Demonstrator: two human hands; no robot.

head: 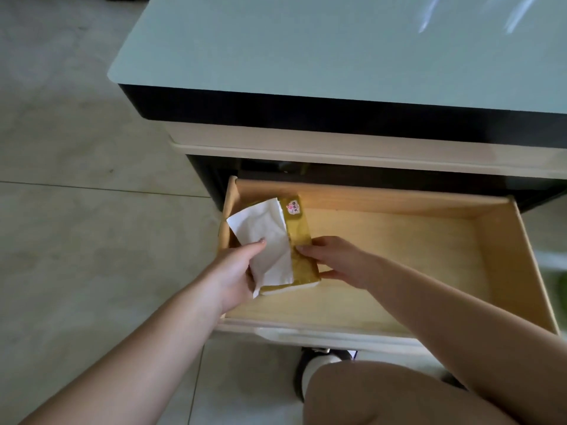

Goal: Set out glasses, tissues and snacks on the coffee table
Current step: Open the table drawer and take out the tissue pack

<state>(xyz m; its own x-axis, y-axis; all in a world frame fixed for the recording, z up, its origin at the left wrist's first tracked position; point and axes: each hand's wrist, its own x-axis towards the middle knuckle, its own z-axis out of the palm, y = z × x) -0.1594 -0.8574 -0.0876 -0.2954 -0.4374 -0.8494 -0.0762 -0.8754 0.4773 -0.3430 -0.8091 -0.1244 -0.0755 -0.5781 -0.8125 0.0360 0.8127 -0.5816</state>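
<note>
A yellow pack of tissues [299, 240] lies at the left end of an open wooden drawer [399, 240], with a white tissue [267, 240] sticking out over its top. My left hand [236, 274] grips the pack's near left side, thumb on the white tissue. My right hand [334, 260] holds the pack's right edge, fingers curled round it. The coffee table's pale glass top [306, 47] spreads above the drawer. No glasses or snacks are in view.
The drawer's pale front panel [306, 334] juts toward me over the tiled floor [76, 179]. My bent knee [383, 394] and a dark shoe with a white sock [319, 360] are just below it. Something green and blurred [560, 286] shows at the right edge.
</note>
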